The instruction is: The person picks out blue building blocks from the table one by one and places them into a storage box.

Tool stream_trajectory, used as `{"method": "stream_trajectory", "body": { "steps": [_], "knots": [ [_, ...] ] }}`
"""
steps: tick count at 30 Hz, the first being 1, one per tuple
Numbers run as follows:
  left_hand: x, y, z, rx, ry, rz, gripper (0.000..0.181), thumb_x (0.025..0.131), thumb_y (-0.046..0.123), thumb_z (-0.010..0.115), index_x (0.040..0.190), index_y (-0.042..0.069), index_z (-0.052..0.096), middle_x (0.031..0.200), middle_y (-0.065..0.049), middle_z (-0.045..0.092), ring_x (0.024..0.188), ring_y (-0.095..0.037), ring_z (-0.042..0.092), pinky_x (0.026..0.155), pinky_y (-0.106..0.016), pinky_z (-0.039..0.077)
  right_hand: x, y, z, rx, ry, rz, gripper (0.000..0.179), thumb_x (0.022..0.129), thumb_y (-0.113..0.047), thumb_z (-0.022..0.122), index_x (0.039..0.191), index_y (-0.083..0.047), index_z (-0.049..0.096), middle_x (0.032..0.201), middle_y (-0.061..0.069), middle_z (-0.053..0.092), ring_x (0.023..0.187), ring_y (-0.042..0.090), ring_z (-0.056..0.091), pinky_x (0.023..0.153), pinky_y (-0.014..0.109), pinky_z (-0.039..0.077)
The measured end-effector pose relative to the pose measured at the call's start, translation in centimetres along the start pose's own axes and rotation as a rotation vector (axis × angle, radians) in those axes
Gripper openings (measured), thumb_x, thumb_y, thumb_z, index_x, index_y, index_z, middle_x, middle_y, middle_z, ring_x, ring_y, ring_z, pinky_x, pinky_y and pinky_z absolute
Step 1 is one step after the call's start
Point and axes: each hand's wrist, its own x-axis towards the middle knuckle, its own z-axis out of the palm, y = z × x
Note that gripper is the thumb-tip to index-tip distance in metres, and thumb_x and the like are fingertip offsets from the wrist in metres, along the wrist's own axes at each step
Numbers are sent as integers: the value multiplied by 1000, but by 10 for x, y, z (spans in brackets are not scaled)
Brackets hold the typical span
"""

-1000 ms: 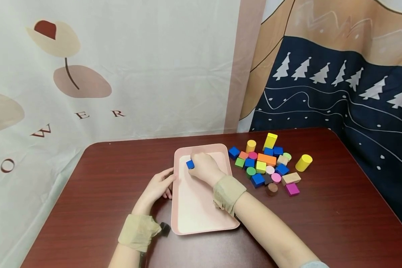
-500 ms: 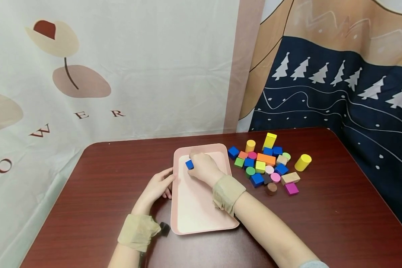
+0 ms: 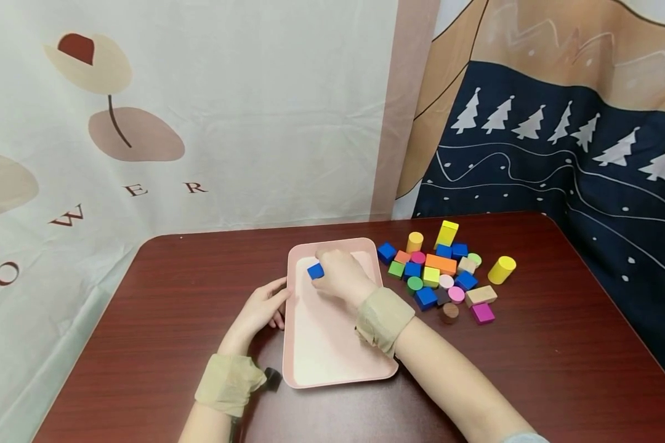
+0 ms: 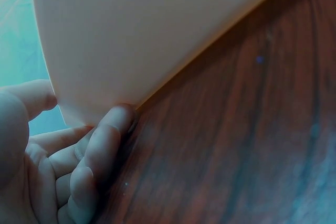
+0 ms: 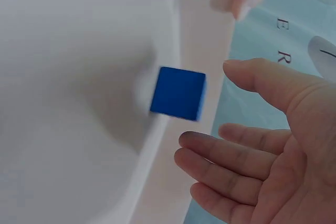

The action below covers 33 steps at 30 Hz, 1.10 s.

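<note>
A blue cube sits in the far left part of the pink tray. My right hand is over the tray just right of the cube. In the right wrist view its thumb and fingers are spread, with a gap between them and the cube. My left hand holds the tray's left edge. In the left wrist view, the left thumb touches the rim and curled fingers press against the outer side of the tray.
Right of the tray lies a group of colourful wooden blocks, among them an orange block, a yellow cylinder and a purple block. The dark red table meets printed cloth at its back.
My right hand has let go of the blue cube and shifted slightly right, so more of the cube shows. The left hand and the tray stay in place.
</note>
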Motion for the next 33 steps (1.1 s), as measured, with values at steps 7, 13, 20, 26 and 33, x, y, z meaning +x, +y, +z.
{"method": "stream_trajectory", "body": {
  "steps": [7,13,20,26,33],
  "knots": [
    [-1,-2,0,1,8,1,55,98,32,55,143,2,43,54,-11,56,44,-26,59,42,-29,45,-3,-2,-12,9,-23,74,50,84,-28,75,127,-7,59,112,6,66,89,17,61,83,36,51],
    [-2,-2,0,2,4,6,53,98,29,56,142,3,44,54,-11,56,44,-25,58,41,-29,45,-7,2,-27,-44,-6,90,55,84,-32,75,131,-11,57,123,7,63,105,22,61,93,40,47],
    [-2,-2,-1,0,7,14,52,98,28,56,142,2,45,54,-11,55,44,-26,58,42,-29,45,-15,11,-47,-18,27,111,53,85,-32,74,129,-10,57,122,9,62,104,25,60,89,43,50],
    [-2,-2,-2,2,12,7,51,98,27,55,142,2,44,54,-11,55,44,-26,58,42,-29,45,-21,20,-60,-38,53,103,54,84,-32,74,130,-8,57,125,10,61,108,26,59,91,45,48],
    [-1,-1,-1,6,5,30,50,98,25,54,142,2,44,56,-11,56,43,-25,58,42,-30,46,-25,37,-70,-28,109,114,53,85,-31,73,130,-7,57,129,13,57,110,29,57,93,47,46]
  ]
}}
